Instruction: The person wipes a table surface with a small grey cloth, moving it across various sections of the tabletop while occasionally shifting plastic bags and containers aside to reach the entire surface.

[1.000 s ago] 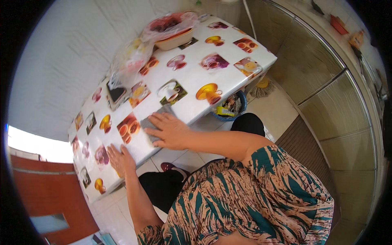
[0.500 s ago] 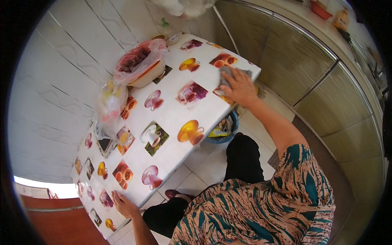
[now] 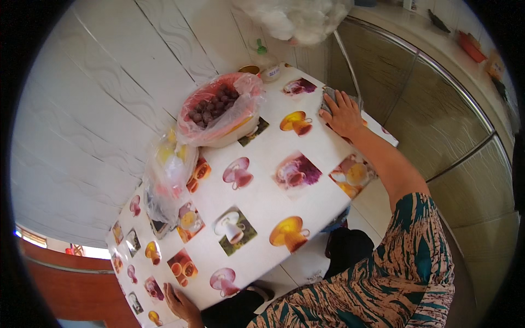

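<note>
My right hand [image 3: 343, 116] presses a grey cloth [image 3: 326, 98] onto the table near its far right edge, the fingers spread over it. The cloth lies partly hidden under the palm. Beneath it is a white tablecloth [image 3: 262, 199] printed with colourful cups and saucers. My left hand [image 3: 180, 302] rests at the near left edge of the table, its fingers extended and holding nothing visible.
Against the wall stands a plastic-lined bowl [image 3: 221, 138] of dark grapes [image 3: 212, 108]. Beside it are a clear plastic bag [image 3: 168, 170] and, partly covered, a phone-like device [image 3: 159, 228]. Behind stands a pump bottle [image 3: 269, 66]. Glossy cabinets [image 3: 426, 101] line the right.
My right hand has slid the grey cloth farther from me, toward the table's far end. The view has shifted, and my left hand stays at the near left edge.
</note>
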The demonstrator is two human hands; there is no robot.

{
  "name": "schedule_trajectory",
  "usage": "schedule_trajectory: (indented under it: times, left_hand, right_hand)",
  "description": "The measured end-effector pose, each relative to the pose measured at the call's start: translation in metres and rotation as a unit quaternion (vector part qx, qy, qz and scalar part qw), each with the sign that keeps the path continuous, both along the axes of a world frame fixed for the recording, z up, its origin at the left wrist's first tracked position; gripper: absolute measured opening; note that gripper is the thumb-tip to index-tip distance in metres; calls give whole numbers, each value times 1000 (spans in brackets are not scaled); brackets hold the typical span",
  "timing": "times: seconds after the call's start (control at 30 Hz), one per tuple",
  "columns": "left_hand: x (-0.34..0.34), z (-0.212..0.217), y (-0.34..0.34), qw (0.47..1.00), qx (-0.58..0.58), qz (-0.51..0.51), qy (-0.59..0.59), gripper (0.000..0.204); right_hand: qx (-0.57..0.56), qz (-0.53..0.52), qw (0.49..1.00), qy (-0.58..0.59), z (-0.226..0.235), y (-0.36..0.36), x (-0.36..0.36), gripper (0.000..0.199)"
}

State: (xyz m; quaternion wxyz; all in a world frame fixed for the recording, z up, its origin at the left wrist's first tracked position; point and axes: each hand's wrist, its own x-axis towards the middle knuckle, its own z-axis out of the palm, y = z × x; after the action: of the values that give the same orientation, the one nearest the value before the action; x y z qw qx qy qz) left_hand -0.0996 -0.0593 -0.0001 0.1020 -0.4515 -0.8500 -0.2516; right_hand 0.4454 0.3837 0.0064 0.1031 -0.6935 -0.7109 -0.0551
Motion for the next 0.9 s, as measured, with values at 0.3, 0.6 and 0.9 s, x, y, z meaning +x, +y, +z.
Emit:
schedule_trajectory:
  times: [0.3, 0.6, 0.9]
  left_hand:
    - [-3, 9, -9, 994, -107, -5, -20, 53]
    - [6, 1, -3, 1000, 6, -4, -20, 39]
    - [0, -4, 0, 1000, 13, -12, 15, 36]
  right_hand:
    - [28, 57, 998, 11, -7, 102, -46, 68]
    - [-31, 229, 972, -47, 3, 58, -146, 61]
    - [1, 125, 992, 24, -7, 8, -20, 61]
